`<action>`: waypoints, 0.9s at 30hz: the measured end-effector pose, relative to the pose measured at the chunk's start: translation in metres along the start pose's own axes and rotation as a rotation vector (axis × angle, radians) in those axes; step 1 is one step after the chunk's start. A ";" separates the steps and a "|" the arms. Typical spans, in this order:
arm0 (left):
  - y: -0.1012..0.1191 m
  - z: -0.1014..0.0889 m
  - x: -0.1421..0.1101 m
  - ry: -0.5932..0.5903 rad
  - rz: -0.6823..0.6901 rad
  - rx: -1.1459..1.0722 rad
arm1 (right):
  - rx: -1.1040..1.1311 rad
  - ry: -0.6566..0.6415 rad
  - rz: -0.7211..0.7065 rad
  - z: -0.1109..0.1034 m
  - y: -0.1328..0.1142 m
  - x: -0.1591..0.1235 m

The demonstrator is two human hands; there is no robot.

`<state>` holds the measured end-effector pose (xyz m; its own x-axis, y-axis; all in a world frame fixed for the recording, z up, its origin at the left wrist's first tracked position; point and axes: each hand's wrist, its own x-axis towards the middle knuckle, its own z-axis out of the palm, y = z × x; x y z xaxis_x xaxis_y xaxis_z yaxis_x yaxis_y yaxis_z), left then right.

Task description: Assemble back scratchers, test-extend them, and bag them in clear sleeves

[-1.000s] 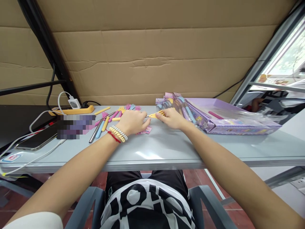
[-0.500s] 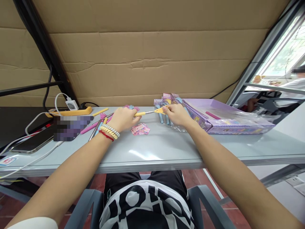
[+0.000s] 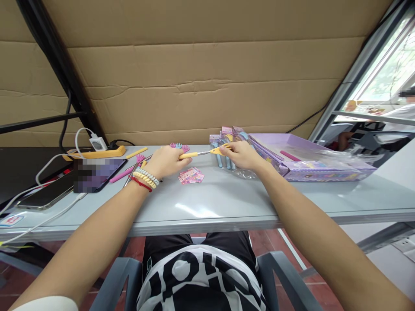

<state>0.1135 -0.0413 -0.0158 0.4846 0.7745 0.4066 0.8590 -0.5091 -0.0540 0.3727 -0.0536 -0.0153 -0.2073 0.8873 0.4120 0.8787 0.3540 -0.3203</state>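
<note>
A yellow telescopic back scratcher (image 3: 204, 153) with a thin metal rod lies level between my hands, just above the table. My left hand (image 3: 167, 161) is closed around its yellow handle. At the other end, my right hand (image 3: 240, 155) pinches the yellow claw-shaped head. Below the rod, several small pink printed cards (image 3: 191, 176) lie loosely together on the table. Behind and beside my left hand are more scratchers in pink, blue and yellow, such as a pink one (image 3: 121, 174), partly hidden by that hand. Clear-bagged scratchers (image 3: 223, 162) lie beside my right hand.
A purple box (image 3: 327, 173) with clear plastic and a pink stick in it stands on the right. Two phones, one dark (image 3: 47, 192), white cables and a yellow power strip (image 3: 97, 152) are on the left. Cardboard (image 3: 207, 95) backs the table; a person sits far right.
My left hand and wrist have shifted slightly to the left. Both hands keep their hold on the yellow back scratcher, which looks nearly the same in position.
</note>
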 end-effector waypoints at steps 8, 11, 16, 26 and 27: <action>0.000 0.002 0.000 -0.011 0.001 0.012 | -0.086 0.051 0.113 -0.017 0.012 0.001; 0.000 0.001 0.000 -0.016 0.001 0.014 | -0.228 0.138 0.287 -0.036 0.032 0.000; 0.002 0.002 0.000 -0.040 -0.004 0.021 | -0.259 0.221 0.656 -0.071 0.076 -0.011; 0.002 0.000 -0.001 -0.069 0.019 0.043 | -0.137 -0.080 0.922 -0.077 0.115 -0.012; 0.002 -0.001 -0.001 -0.069 0.020 0.044 | -0.121 -0.081 0.912 -0.075 0.115 -0.011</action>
<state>0.1145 -0.0430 -0.0156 0.5106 0.7890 0.3416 0.8547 -0.5089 -0.1021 0.5084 -0.0447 0.0067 0.5615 0.8273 -0.0183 0.7550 -0.5212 -0.3979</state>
